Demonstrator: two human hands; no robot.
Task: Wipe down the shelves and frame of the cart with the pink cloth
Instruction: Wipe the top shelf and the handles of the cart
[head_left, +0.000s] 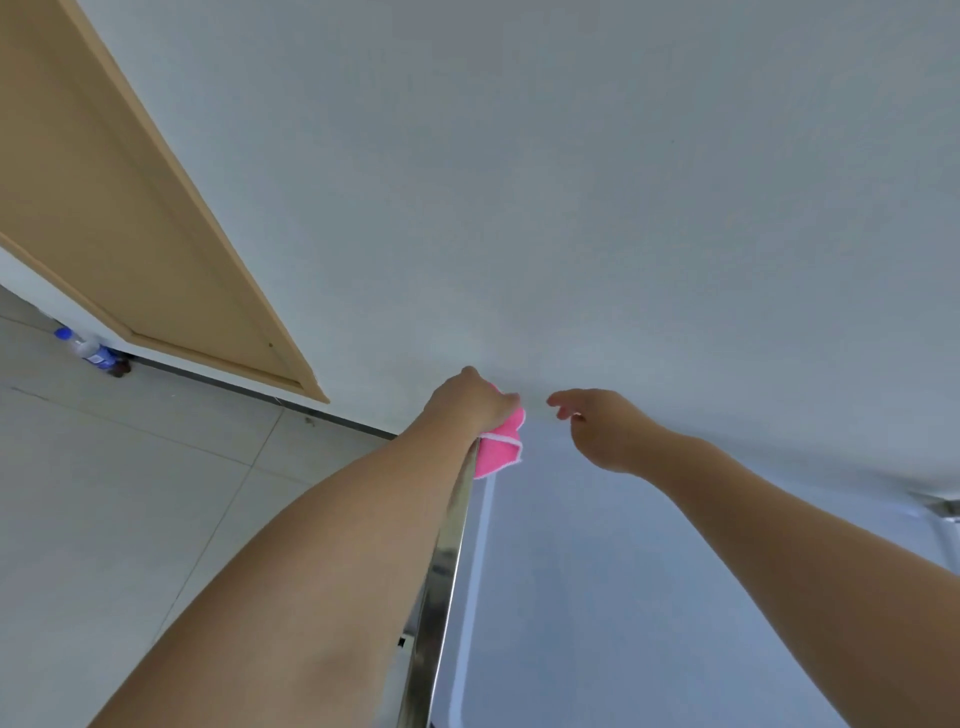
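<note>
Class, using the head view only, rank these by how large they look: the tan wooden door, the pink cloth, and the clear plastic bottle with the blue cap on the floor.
1. Tan wooden door, by far the largest.
2. Pink cloth, partly hidden under the left hand.
3. Clear plastic bottle with the blue cap, though it lies farther away, so its true size is unsure.

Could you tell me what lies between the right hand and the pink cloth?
Nothing: in the head view only bare white wall shows between the right hand and the pink cloth gripped by the left hand.
</note>
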